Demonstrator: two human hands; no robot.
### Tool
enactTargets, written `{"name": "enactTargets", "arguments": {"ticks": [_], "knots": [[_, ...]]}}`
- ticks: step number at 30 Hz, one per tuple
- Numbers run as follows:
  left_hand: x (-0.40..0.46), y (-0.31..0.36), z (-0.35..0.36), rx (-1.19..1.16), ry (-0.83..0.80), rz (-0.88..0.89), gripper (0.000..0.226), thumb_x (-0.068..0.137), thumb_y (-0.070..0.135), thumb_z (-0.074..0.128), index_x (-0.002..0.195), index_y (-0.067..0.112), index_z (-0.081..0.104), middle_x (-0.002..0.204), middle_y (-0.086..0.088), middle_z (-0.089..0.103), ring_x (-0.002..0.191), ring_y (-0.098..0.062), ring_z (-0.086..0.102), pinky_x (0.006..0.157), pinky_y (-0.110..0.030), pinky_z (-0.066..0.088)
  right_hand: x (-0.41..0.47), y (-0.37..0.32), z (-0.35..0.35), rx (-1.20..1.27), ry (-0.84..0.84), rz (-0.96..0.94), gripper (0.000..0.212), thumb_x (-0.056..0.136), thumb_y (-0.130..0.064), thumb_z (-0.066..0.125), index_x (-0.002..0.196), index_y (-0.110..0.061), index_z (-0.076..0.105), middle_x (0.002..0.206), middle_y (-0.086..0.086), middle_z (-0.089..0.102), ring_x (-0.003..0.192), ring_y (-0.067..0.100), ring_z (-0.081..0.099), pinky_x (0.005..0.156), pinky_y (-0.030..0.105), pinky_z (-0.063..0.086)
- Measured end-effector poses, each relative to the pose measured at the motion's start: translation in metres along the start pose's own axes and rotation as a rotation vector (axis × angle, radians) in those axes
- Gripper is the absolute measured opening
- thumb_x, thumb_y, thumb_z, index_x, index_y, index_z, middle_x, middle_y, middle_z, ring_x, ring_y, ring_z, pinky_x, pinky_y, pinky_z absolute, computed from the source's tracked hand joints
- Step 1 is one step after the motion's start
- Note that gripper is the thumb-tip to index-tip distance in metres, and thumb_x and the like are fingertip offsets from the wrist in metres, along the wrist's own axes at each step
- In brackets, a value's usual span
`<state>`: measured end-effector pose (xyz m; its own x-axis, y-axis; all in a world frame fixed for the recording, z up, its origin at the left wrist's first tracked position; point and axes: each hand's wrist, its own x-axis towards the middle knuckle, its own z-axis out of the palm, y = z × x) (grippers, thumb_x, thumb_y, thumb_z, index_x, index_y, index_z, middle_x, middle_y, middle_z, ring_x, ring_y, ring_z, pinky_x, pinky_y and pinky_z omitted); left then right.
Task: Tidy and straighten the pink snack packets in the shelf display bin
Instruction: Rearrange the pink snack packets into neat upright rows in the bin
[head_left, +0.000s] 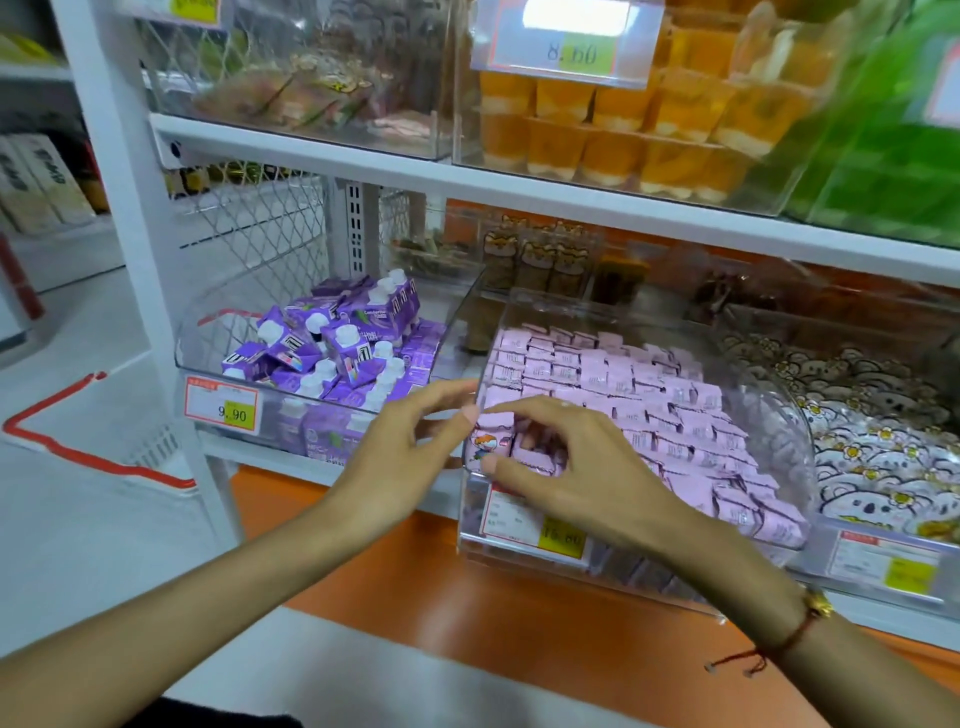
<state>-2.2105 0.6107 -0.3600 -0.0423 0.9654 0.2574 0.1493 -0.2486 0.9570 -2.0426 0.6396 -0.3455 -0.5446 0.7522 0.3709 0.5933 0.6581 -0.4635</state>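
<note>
A clear acrylic bin (795, 431) on the middle shelf holds several rows of pink snack packets (649, 395), mostly standing in lines that slope down to the right. At the front left corner one packet (483, 446) shows a cartoon print and sits turned differently from the others. My right hand (576, 467) arches over that corner, thumb against the front packets and fingertips on the ones behind. My left hand (410, 447) is beside the bin's left wall, fingers spread, thumb tip touching the corner packet's top edge.
Left of the bin is a clear bin of purple drink cartons (332, 343) with a price tag (222, 405). To the right lies a bin of white bear-print bags (872, 415). Orange jelly cups (623, 135) fill the shelf above. An orange ledge (519, 613) runs below.
</note>
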Motion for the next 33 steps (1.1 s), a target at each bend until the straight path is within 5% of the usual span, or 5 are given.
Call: {"name": "enactTargets", "arguments": {"ticks": [13, 18, 23, 27, 33], "knots": [[0.004, -0.004, -0.004, -0.157, -0.025, -0.043, 0.02, 0.091, 0.006, 0.056, 0.103, 0.022, 0.061, 0.103, 0.0, 0.065, 0.075, 0.003, 0.066, 0.061, -0.014, 0.053, -0.001, -0.013, -0.008, -0.37, -0.08, -0.108, 0.024, 0.094, -0.027, 0.052, 0.114, -0.026, 0.067, 0.107, -0.005, 0.059, 0.09, 0.022, 0.059, 0.07, 0.033, 0.047], [0.002, -0.006, -0.006, -0.132, -0.047, -0.056, 0.024, 0.087, 0.012, 0.063, 0.106, 0.028, 0.06, 0.109, 0.01, 0.064, 0.087, 0.004, 0.066, 0.065, -0.014, 0.053, 0.005, -0.004, -0.002, -0.168, -0.148, 0.013, 0.02, 0.094, -0.025, 0.055, 0.105, -0.024, 0.072, 0.072, -0.018, 0.045, 0.078, 0.009, 0.041, 0.07, 0.026, 0.033], [0.001, -0.008, -0.003, 0.021, -0.005, 0.014, 0.042, 0.077, 0.014, 0.076, 0.112, 0.028, 0.057, 0.108, 0.018, 0.06, 0.089, 0.008, 0.062, 0.072, -0.006, 0.047, 0.008, -0.005, -0.019, 0.058, -0.352, 0.039, 0.018, 0.094, -0.022, 0.055, 0.1, -0.021, 0.072, 0.076, -0.011, 0.062, 0.072, 0.009, 0.049, 0.068, 0.024, 0.04], [0.005, -0.011, -0.003, 0.022, 0.004, -0.001, 0.039, 0.079, 0.016, 0.074, 0.111, 0.03, 0.057, 0.109, 0.013, 0.062, 0.088, 0.003, 0.064, 0.076, -0.02, 0.055, 0.027, 0.008, -0.037, 0.174, -0.161, 0.161, 0.016, 0.091, -0.019, 0.061, 0.1, -0.022, 0.073, 0.083, 0.002, 0.072, 0.074, 0.017, 0.064, 0.073, 0.036, 0.054], [0.013, -0.014, -0.001, 0.093, -0.003, -0.035, 0.056, 0.079, 0.005, 0.072, 0.121, 0.036, 0.053, 0.119, 0.016, 0.06, 0.095, 0.011, 0.057, 0.074, -0.014, 0.05, 0.046, 0.014, -0.01, -0.17, -0.269, 0.05, 0.047, 0.075, -0.052, 0.069, 0.113, -0.026, 0.067, 0.081, -0.014, 0.046, 0.067, -0.002, 0.042, 0.059, 0.016, 0.031]]}}
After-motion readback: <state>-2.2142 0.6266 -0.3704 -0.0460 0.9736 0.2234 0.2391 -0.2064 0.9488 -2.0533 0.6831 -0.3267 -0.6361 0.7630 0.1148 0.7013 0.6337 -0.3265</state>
